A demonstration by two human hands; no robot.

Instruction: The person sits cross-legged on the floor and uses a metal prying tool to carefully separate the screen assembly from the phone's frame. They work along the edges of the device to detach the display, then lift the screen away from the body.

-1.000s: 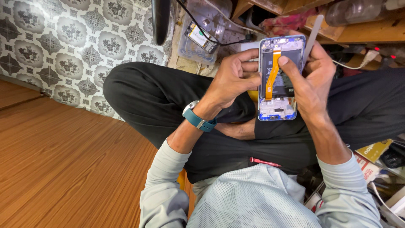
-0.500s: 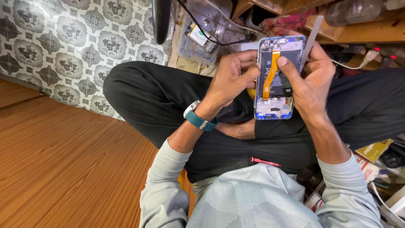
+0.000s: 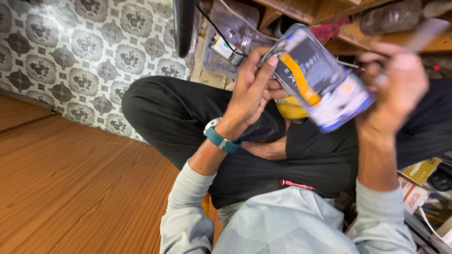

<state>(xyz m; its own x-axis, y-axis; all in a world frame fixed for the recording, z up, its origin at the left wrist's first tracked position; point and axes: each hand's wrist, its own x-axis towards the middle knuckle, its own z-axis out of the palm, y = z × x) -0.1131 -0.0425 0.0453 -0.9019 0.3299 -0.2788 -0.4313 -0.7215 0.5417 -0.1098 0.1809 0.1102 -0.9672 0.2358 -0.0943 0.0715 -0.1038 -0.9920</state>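
Observation:
An opened phone (image 3: pixel 316 77) with its back cover off shows a yellow ribbon cable and blue-white frame; it is tilted and motion-blurred above my lap. My left hand (image 3: pixel 252 89) grips its upper left end, fingers curled around the edge. My right hand (image 3: pixel 394 87) supports its lower right end and also pinches a thin grey tool (image 3: pixel 426 34) that sticks up past the fingers. A teal watch (image 3: pixel 221 137) sits on my left wrist. I sit cross-legged in black trousers (image 3: pixel 179 117).
A patterned grey mat (image 3: pixel 70 61) and wooden floor (image 3: pixel 70 188) lie to the left. A clear plastic box with parts and cables (image 3: pixel 226 42) and a wooden shelf (image 3: pixel 367 23) are ahead. Small boxes and clutter (image 3: pixel 421 183) sit at right. A red pen (image 3: pixel 299 184) rests on my lap.
The phone has swung from upright to a slanted, tilted position and looks blurred. Both hands turned with it, and the view is closer.

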